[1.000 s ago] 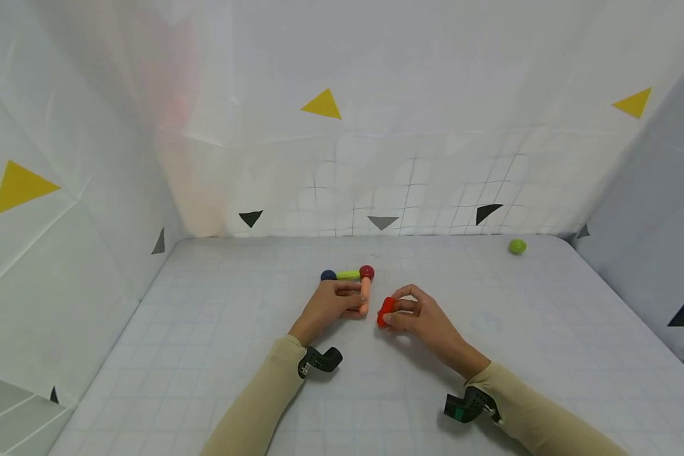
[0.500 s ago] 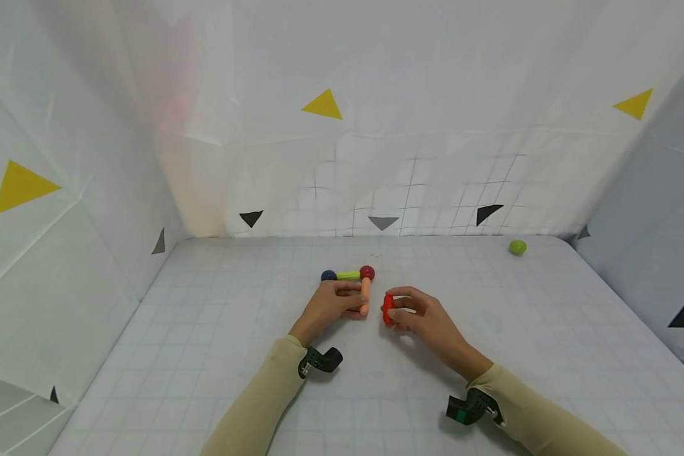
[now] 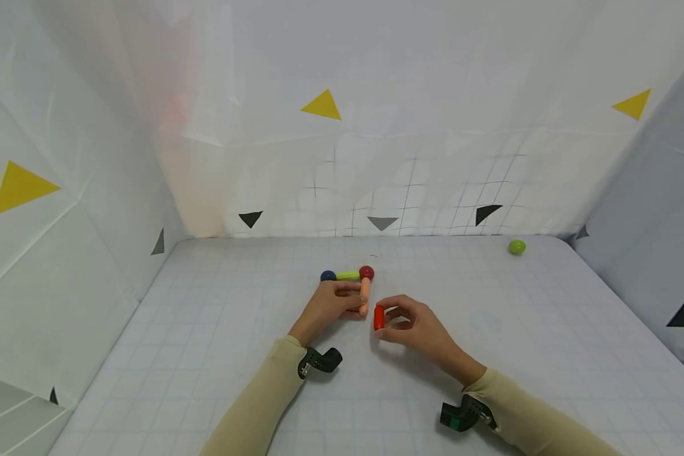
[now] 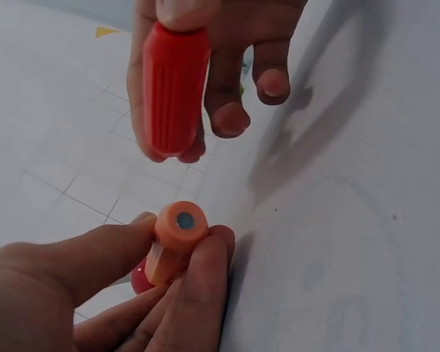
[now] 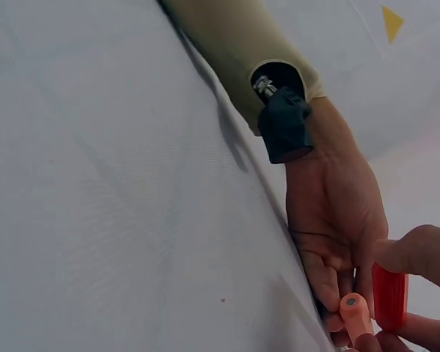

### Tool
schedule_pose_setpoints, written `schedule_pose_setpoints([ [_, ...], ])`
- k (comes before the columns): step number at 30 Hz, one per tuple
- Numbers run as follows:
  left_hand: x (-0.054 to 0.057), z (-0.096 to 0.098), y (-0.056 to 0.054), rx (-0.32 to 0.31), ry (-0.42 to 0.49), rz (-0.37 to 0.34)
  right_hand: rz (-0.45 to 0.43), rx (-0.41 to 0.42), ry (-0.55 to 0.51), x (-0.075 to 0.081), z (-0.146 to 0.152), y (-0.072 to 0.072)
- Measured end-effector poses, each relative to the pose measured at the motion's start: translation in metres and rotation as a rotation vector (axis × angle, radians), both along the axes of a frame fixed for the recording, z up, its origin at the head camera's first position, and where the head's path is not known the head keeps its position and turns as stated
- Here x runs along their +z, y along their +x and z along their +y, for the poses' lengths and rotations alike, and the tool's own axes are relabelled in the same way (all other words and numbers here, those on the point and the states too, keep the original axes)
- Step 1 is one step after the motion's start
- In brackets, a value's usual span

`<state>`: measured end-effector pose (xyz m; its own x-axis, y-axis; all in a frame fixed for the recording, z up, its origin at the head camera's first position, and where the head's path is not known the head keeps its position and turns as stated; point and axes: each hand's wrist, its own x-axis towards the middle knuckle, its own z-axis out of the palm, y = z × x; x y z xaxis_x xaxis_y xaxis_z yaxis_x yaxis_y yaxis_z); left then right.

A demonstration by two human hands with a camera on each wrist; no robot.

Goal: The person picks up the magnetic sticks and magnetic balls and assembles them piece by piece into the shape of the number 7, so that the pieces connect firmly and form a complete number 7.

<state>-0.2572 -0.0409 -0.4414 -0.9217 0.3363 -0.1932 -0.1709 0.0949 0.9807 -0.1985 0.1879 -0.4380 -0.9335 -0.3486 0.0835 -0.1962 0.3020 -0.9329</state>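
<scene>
My left hand (image 3: 326,308) pinches an orange magnetic rod (image 3: 365,289) between thumb and fingers. A grey metal disc shows at its near end (image 4: 185,220) in the left wrist view. The rod's far end meets a dark red ball (image 3: 367,272), from which a yellow-green rod (image 3: 348,275) runs left to a dark blue ball (image 3: 328,276). Just to the right, my right hand (image 3: 418,326) holds a red ribbed rod (image 3: 379,318) by its two ends, thumb against fingertip. In the left wrist view a gap separates the red rod (image 4: 174,92) from the orange one.
A small green ball (image 3: 517,247) lies at the table's back right. The white table (image 3: 234,316) carries a faint grid. White sheet walls with yellow, black and grey triangles enclose its back and sides. Black cameras (image 3: 319,360) are worn on both wrists.
My right hand has turned the red rod from slanted to nearly in line with the orange rod's direction, then brought it slightly left. The left hand and joined pieces have stayed put.
</scene>
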Motion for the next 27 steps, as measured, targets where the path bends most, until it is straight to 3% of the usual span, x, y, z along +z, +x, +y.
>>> schedule_pose_setpoints([
  [5,0.000,-0.001,0.000,0.000,-0.014,0.007,0.088,0.015,0.038,-0.003,-0.004,0.002],
  [19,-0.002,0.000,-0.001,-0.009,0.032,0.015,0.171,0.053,0.048,-0.014,-0.013,0.002],
  [27,-0.002,0.001,-0.002,-0.001,0.005,0.029,0.177,0.038,0.079,-0.015,-0.017,0.001],
])
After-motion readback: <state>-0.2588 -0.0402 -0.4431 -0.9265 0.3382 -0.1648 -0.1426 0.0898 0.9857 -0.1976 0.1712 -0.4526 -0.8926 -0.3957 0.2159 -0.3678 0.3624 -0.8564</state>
